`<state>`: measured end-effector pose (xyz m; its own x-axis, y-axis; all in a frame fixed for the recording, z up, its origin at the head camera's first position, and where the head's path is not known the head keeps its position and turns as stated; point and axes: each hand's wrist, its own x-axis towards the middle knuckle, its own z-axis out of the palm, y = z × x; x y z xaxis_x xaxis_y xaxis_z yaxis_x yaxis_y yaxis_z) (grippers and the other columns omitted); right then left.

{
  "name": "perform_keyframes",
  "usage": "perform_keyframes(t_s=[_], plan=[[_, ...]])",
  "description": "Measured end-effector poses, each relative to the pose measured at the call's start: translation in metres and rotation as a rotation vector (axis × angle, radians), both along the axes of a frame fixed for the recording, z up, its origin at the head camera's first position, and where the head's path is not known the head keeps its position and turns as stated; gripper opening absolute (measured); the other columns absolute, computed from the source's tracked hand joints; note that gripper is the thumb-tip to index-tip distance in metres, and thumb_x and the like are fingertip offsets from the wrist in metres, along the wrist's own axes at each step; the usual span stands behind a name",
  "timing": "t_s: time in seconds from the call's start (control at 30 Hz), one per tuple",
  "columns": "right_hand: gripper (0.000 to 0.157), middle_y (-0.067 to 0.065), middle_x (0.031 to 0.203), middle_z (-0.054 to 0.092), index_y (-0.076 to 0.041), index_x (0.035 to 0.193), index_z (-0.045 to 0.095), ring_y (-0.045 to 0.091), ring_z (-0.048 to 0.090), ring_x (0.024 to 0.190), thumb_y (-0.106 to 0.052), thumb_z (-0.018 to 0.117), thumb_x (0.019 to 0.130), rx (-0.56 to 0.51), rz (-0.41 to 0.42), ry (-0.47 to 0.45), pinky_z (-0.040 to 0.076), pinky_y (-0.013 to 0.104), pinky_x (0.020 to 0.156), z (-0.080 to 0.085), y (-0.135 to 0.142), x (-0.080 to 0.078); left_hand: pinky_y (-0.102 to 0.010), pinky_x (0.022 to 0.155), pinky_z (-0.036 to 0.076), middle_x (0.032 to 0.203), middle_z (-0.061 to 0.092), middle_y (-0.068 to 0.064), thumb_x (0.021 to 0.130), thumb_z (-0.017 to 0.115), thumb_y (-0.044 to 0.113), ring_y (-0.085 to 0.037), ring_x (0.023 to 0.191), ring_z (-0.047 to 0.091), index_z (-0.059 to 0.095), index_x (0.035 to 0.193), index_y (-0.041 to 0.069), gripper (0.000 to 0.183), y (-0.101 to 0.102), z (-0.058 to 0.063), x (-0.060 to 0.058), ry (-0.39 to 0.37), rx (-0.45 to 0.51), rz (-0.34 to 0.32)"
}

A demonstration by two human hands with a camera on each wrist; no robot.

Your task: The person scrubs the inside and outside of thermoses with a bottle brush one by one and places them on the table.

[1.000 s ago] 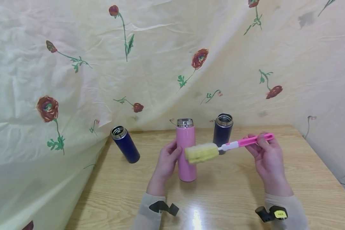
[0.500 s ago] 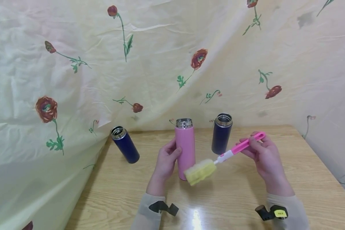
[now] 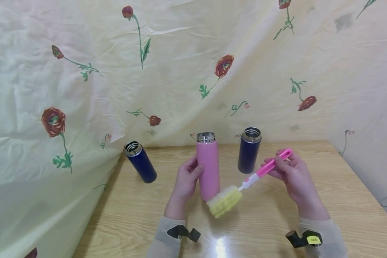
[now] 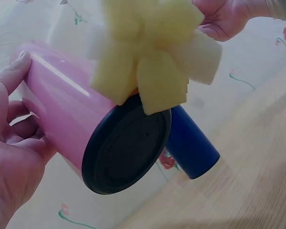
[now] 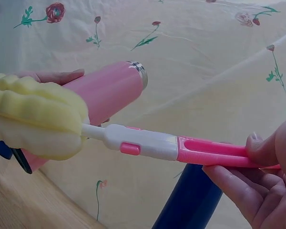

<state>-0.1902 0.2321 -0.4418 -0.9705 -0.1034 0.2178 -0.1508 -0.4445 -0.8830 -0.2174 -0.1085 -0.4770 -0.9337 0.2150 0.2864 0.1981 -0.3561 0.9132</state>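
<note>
My left hand [image 3: 187,180] grips a pink thermos bottle [image 3: 209,165] by its side, thumb in front. The bottle's steel mouth points up, and its dark base [image 4: 128,143] is off the table in the left wrist view. Between thumb and fingers, my right hand [image 3: 295,177] holds the pink handle [image 3: 267,167] of a bottle brush. Slanting down and left, the brush puts its yellow and white sponge head [image 3: 225,201] in front of the bottle's lower right side. Whether sponge and bottle touch, I cannot tell.
A dark blue bottle [image 3: 249,150], uncapped, stands behind and between my hands. Farther left, another uncapped blue bottle [image 3: 141,163] stands near the table's left edge. A flowered cloth [image 3: 167,71] hangs behind the wooden table [image 3: 251,222].
The brush has tilted: its sponge head swung down from the middle of the pink bottle to its base. My right hand shifted slightly left. The left hand has stayed almost still.
</note>
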Motion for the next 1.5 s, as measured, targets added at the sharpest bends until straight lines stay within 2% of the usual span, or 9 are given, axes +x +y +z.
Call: perform_keyframes(t_s=[0.13,0.23,0.4,0.63,0.8,0.93,1.1,1.27,1.5], plan=[[0.008,0.014,0.103,0.081,-0.007,0.116,0.052,0.024,0.08,0.094,-0.001,0.048,0.112,-0.014,-0.019,0.008,0.064,0.034,0.083,-0.001,-0.002,0.001,-0.039,0.114,0.05,0.156,0.054,-0.021,0.101,0.077,0.032,-0.025,0.136,0.058,0.045,0.158,-0.002,0.073,0.0,0.001,0.001,-0.013,0.007,0.001],[0.007,0.013,0.103,0.08,-0.006,0.116,0.053,0.024,0.08,0.095,-0.002,0.049,0.112,-0.081,-0.047,0.013,0.063,0.035,0.084,-0.001,-0.001,0.002,-0.04,0.114,0.05,0.154,0.056,-0.022,0.103,0.074,0.026,-0.024,0.133,0.06,0.046,0.157,-0.004,0.068,0.001,0.002,0.0,-0.021,0.006,-0.016],[0.007,0.017,0.106,0.078,-0.003,0.118,0.051,0.029,0.079,0.099,-0.004,0.052,0.111,-0.319,-0.084,0.002,0.061,0.037,0.089,0.003,0.002,0.002,-0.04,0.114,0.05,0.15,0.059,-0.021,0.105,0.07,0.026,-0.021,0.13,0.063,0.045,0.155,-0.008,0.066,0.0,0.0,0.001,-0.012,0.005,-0.087],[0.01,0.023,0.109,0.075,-0.002,0.118,0.051,0.036,0.077,0.104,-0.006,0.053,0.109,-0.649,-0.122,0.011,0.06,0.041,0.093,0.007,0.002,0.005,-0.04,0.114,0.049,0.151,0.062,-0.008,0.108,0.064,0.03,-0.019,0.131,0.062,0.041,0.157,-0.008,0.066,0.001,-0.002,0.003,0.033,0.025,-0.198],[0.008,0.025,0.106,0.075,-0.002,0.116,0.051,0.039,0.077,0.103,-0.004,0.053,0.108,-0.797,-0.145,-0.001,0.061,0.043,0.092,0.009,0.001,0.005,-0.04,0.113,0.05,0.152,0.058,-0.018,0.099,0.077,0.041,-0.021,0.13,0.06,0.04,0.158,-0.009,0.085,0.001,-0.001,0.004,0.056,-0.043,-0.202],[0.007,0.026,0.104,0.075,-0.001,0.113,0.051,0.04,0.078,0.1,-0.004,0.054,0.108,-0.813,-0.161,0.005,0.061,0.044,0.09,0.009,0.0,0.005,-0.038,0.113,0.051,0.149,0.058,-0.023,0.091,0.084,0.03,-0.026,0.13,0.06,0.042,0.159,-0.006,0.088,0.001,0.001,0.006,0.014,-0.128,-0.136],[0.009,0.026,0.103,0.075,-0.001,0.114,0.05,0.04,0.078,0.099,-0.004,0.055,0.107,-0.798,-0.179,0.013,0.061,0.044,0.089,0.009,-0.002,0.004,-0.039,0.118,0.046,0.157,0.053,-0.018,0.088,0.081,0.013,-0.032,0.141,0.054,0.042,0.161,0.0,0.084,0.002,0.003,0.006,-0.016,-0.152,-0.085],[0.009,0.025,0.105,0.074,-0.002,0.115,0.049,0.039,0.078,0.1,-0.004,0.054,0.108,-0.787,-0.192,0.003,0.061,0.043,0.09,0.01,-0.001,0.004,-0.041,0.117,0.048,0.156,0.052,-0.017,0.089,0.079,0.008,-0.036,0.142,0.053,0.05,0.158,0.004,0.075,0.002,0.003,0.003,-0.027,-0.136,-0.068],[0.005,0.024,0.103,0.073,-0.001,0.11,0.051,0.039,0.078,0.099,-0.005,0.053,0.108,-0.874,-0.212,-0.03,0.06,0.044,0.094,0.011,0.002,0.005,-0.042,0.112,0.052,0.156,0.055,-0.016,0.092,0.078,0.009,-0.034,0.14,0.055,0.051,0.158,0.004,0.071,0.001,0.004,0.003,-0.043,-0.188,-0.056]])
